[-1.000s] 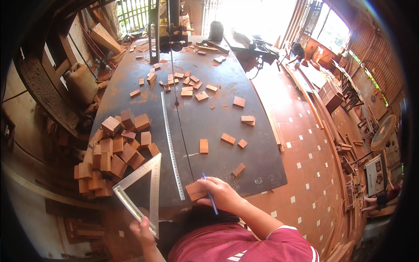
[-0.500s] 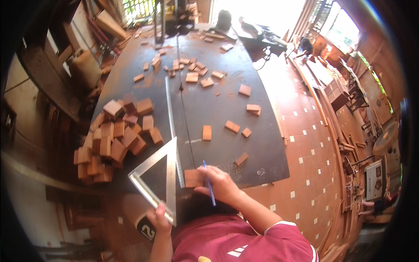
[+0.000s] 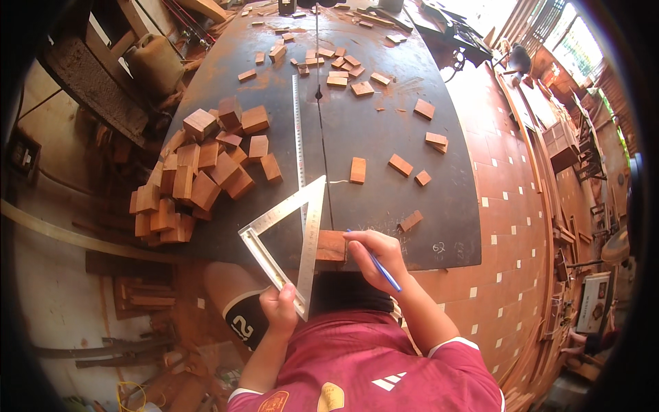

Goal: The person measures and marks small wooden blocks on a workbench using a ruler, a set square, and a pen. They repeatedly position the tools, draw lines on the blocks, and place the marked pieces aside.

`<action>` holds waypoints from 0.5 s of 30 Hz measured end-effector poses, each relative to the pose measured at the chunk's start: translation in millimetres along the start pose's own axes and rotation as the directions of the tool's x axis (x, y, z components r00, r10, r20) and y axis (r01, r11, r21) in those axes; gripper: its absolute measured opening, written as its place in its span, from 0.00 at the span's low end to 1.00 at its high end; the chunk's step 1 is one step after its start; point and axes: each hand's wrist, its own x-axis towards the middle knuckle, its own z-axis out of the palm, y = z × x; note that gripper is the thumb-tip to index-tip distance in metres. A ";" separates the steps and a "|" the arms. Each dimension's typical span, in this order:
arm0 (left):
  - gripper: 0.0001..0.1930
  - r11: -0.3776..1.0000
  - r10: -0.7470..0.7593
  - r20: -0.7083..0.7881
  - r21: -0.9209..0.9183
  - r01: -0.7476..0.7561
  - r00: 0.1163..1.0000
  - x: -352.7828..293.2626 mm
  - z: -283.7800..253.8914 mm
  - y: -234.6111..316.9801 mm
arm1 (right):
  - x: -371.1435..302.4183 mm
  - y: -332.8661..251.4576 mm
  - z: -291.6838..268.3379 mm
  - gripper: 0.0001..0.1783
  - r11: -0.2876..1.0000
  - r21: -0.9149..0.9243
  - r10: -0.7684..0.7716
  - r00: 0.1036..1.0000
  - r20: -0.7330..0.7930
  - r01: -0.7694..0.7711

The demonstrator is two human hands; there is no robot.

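Observation:
My left hand (image 3: 280,306) is closed around the lower end of a metal triangle square (image 3: 274,210), its thumb on the thick edge. The square is tilted over the table's near edge, its long graduated side against or over the left end of a reddish wooden block (image 3: 331,245); I cannot tell which. My right hand (image 3: 379,258) pinches a blue pen (image 3: 382,269), with the pen's upper end near the block's right end. Fingertips are close to that end of the block, perhaps touching it. A long steel ruler (image 3: 298,130) lies flat on the table, partly behind the square.
The dark metal table (image 3: 384,226) has a slot running lengthwise. A heap of wooden blocks (image 3: 206,161) is piled at its left; several loose blocks (image 3: 357,170) lie to the right and smaller offcuts (image 3: 336,79) farther back. A plastic jug (image 3: 154,62) stands beyond the left edge.
The triangle square has shifted right, closing the gap to the wooden block, and now crosses the ruler's lower end. My right hand stays by the block with the pen. The view has tilted.

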 end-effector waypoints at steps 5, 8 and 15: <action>0.14 0.995 0.051 0.083 0.078 -0.057 0.995 0.7 -0.3 2.6 | 0.8 -2.1 12.7 0.08 0.958 0.154 0.244 0.970 0.013 -0.243; 0.14 0.989 0.084 0.090 0.118 -0.094 0.992 0.5 -0.5 -0.5 | 3.0 1.5 17.1 0.07 0.960 0.145 0.242 0.970 0.009 -0.240; 0.15 0.954 0.187 0.145 0.208 -0.214 0.972 5.3 0.8 5.0 | 14.7 3.7 16.6 0.08 0.957 0.119 0.261 0.964 0.055 -0.266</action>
